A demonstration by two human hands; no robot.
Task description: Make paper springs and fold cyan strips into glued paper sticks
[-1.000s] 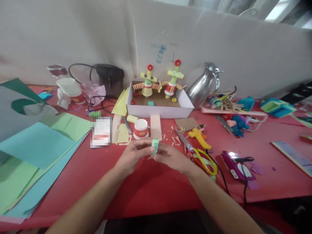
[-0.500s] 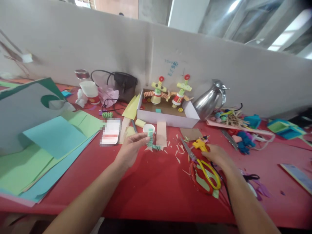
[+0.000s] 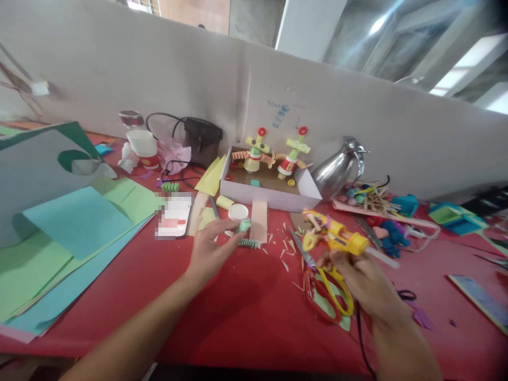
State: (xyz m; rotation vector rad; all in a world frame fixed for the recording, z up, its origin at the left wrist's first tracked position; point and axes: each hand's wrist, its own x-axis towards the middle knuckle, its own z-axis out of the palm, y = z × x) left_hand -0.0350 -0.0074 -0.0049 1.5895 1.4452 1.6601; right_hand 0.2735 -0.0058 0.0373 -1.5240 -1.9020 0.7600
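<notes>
Between the thumb and fingers of my left hand (image 3: 208, 251) is a green folded-paper spring (image 3: 243, 226), tilted toward me. Just below it, a second dark-green paper spring (image 3: 249, 243) lies on the table. A small white paper cup (image 3: 238, 211) stands right behind the held spring. My right hand (image 3: 367, 280) grips a yellow hot glue gun (image 3: 345, 239), raised off the table, with a clear glue stick (image 3: 383, 257) poking from its back and a black cord hanging down. Scissors (image 3: 345, 301) with red and yellow handles lie under the gun, partly covered.
Two paper-cup figures (image 3: 253, 159) stand in a white box (image 3: 270, 197) at the back. A steel jug (image 3: 335, 172) leans beside it. Coloured paper sheets (image 3: 79, 217) pile up on the left, near a phone (image 3: 174, 214). Paper scraps (image 3: 283, 254) litter the red table (image 3: 246, 317).
My right hand has lifted the glue gun from beside the scissors and turned it. The paper spring in my left hand has tipped from upright toward me.
</notes>
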